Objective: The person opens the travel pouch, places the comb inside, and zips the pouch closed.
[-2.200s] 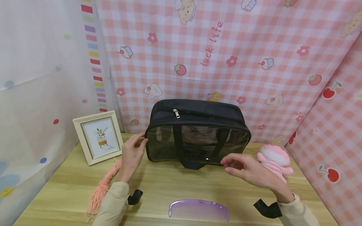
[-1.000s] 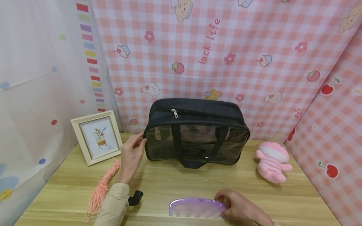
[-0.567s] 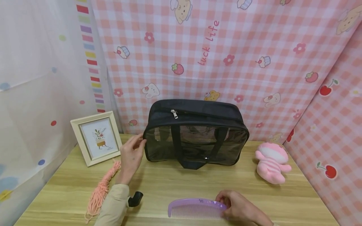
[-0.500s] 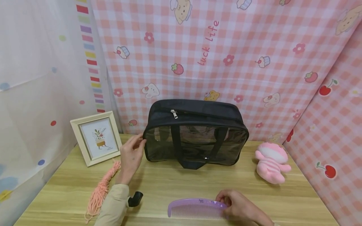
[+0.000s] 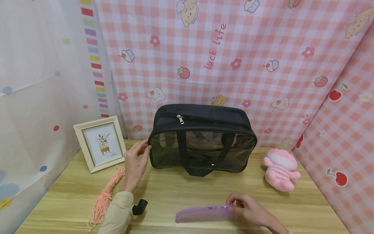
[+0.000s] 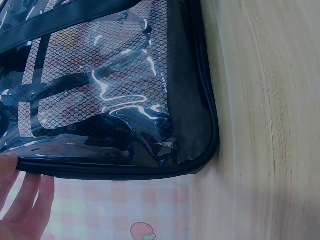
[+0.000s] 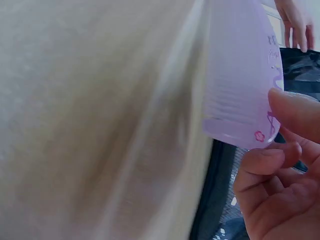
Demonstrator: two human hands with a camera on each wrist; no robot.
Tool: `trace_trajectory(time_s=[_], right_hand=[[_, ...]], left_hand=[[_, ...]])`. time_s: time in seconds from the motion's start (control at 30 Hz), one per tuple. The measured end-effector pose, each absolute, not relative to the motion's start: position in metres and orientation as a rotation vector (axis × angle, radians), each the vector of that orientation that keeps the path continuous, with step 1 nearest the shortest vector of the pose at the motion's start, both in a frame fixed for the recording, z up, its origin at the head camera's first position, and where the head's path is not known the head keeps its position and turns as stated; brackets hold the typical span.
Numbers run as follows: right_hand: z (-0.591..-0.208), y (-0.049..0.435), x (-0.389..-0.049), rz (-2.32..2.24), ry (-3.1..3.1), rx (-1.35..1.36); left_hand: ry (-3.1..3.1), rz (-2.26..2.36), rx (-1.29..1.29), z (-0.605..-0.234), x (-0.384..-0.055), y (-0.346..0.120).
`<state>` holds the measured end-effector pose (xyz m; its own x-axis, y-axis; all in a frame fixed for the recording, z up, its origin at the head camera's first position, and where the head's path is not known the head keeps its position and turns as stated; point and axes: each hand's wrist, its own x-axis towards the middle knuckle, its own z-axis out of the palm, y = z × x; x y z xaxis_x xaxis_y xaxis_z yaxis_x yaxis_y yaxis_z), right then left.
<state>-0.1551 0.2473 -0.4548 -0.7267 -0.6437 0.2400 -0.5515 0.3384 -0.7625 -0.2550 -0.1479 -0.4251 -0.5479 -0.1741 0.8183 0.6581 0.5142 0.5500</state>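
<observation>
A black bag (image 5: pixel 204 149) with a see-through front and a zipper on top stands upright at the back of the table. My left hand (image 5: pixel 136 162) pinches its left edge; in the left wrist view the thumb lies on the front side and the fingers (image 6: pixel 37 205) behind the piping. Near the table's front, my right hand (image 5: pixel 248 209) holds a purple comb (image 5: pixel 201 214) by its right end. The right wrist view shows that comb (image 7: pixel 240 75) between thumb and fingers, tilted, its teeth blurred.
Left of the bag stands a cream picture frame (image 5: pixel 100 143), with a bundle of peach yarn (image 5: pixel 105 198) before it. A pink plush toy (image 5: pixel 280 170) lies at the right. A black piece (image 5: pixel 140 207) shows beside the left sleeve (image 5: pixel 118 211).
My right hand has come down from beside the bag, taken the comb's right end and, in the last half second, tilted and slightly raised it. My left hand has stayed on the bag.
</observation>
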Motion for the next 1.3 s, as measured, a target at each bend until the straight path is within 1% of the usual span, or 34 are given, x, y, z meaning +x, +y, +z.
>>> trace_trajectory(time_s=[0.43,0.73,0.97,1.3], right_hand=[[-0.416,0.250,-0.161,-1.533,2.532,-0.986],[-0.385,0.249,-0.161,-1.494,2.640,-0.886],[-0.364,0.253,-0.164,-1.569,2.727,-0.899],[-0.314,0.269,-0.177,-1.600,3.011,-0.903]], left_hand=[[-1.814,-1.145,-0.415,-0.426,-0.250,-0.148],[-1.834,-1.120,-0.421,-0.429,-0.248,-0.148],[-1.837,-1.120,-0.425,-0.428,-0.247,-0.147],[-1.831,-1.125,-0.430,-0.427,-0.252,-0.148]])
